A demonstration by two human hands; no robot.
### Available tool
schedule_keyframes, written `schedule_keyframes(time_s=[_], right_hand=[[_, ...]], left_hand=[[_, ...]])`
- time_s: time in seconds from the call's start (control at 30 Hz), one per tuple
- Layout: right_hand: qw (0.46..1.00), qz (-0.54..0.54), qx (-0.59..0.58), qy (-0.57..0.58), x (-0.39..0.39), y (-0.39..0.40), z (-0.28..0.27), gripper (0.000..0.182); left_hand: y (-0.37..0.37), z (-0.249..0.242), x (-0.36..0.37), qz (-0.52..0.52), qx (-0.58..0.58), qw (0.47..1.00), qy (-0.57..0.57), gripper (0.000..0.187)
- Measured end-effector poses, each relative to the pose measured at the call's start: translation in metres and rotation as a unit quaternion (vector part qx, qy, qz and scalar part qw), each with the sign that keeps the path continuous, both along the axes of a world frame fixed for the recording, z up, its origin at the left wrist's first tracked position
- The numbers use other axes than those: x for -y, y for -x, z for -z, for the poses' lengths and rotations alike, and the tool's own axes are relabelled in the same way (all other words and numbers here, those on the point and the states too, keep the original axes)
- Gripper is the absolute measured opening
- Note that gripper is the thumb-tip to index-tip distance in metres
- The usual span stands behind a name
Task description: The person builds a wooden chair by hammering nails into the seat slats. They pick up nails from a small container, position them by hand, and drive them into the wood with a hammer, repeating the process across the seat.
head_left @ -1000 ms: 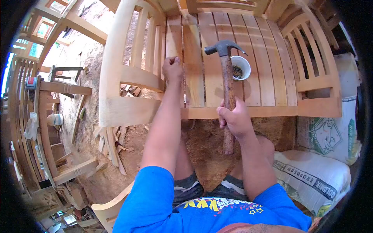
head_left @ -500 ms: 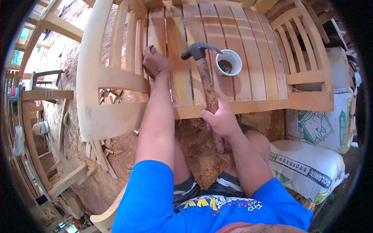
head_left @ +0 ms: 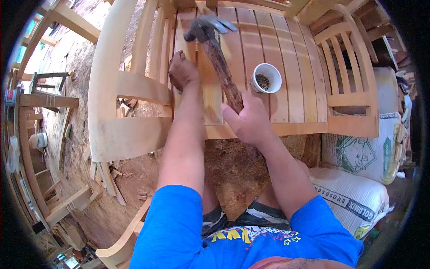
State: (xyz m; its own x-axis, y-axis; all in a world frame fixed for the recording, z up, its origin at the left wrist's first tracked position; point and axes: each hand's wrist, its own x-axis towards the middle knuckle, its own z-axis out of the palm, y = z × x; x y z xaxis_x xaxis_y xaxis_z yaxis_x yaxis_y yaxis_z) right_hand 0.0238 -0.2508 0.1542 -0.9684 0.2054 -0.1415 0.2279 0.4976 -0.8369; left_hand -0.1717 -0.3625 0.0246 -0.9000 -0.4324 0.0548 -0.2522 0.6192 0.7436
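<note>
My right hand (head_left: 251,119) is wrapped round the wooden handle of a claw hammer (head_left: 226,80). The hammer's dark head is blurred and hangs over the left slats, beyond my left hand, with its claw pointing right. My left hand (head_left: 183,74) is closed in a fist at the left edge of the slatted wooden bench seat (head_left: 293,67); whatever its fingers pinch is hidden. A white plastic cup (head_left: 272,71) stands on the slats to the right of the hammer, with small dark nail-like pieces (head_left: 262,81) in its bottom.
The bench's left armrest (head_left: 130,136) and right armrest (head_left: 351,98) flank the seat. White printed sacks (head_left: 347,195) are stacked at the right. Wood offcuts (head_left: 107,179) lie on the dirt floor at the left, near other wooden frames (head_left: 49,101).
The hammer has moved up and left, its head now beyond my left hand. My left fist stays at the seat's left edge. The whole view has shifted slightly.
</note>
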Motion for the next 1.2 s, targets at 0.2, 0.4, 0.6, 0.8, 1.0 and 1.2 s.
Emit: schedule_keyframes(time_s=[0.2,0.4,0.6,0.8,1.0,1.2], right_hand=[[0.994,-0.047,-0.034,-0.095,0.011,0.051,0.034,0.039],[0.992,-0.029,-0.032,-0.122,0.017,0.068,0.023,0.037],[0.989,-0.021,-0.135,0.055,0.018,0.037,-0.03,0.041],[0.998,0.0,-0.047,-0.044,0.03,0.056,0.088,0.04],[0.97,0.036,-0.233,0.067,0.037,0.051,-0.028,0.027],[0.949,0.043,-0.312,0.025,0.039,0.046,0.044,0.025]], left_hand=[[0.006,0.014,0.007,0.032,-0.053,0.998,0.007,0.024],[0.006,0.015,0.007,0.03,-0.045,0.998,-0.026,0.024],[-0.008,0.038,0.013,0.098,-0.118,0.985,0.079,0.024],[-0.08,0.006,0.046,0.216,0.013,0.953,0.211,0.017],[-0.075,0.01,0.037,0.198,0.018,0.947,0.252,0.014],[-0.074,0.006,0.037,0.195,0.024,0.953,0.23,0.014]])
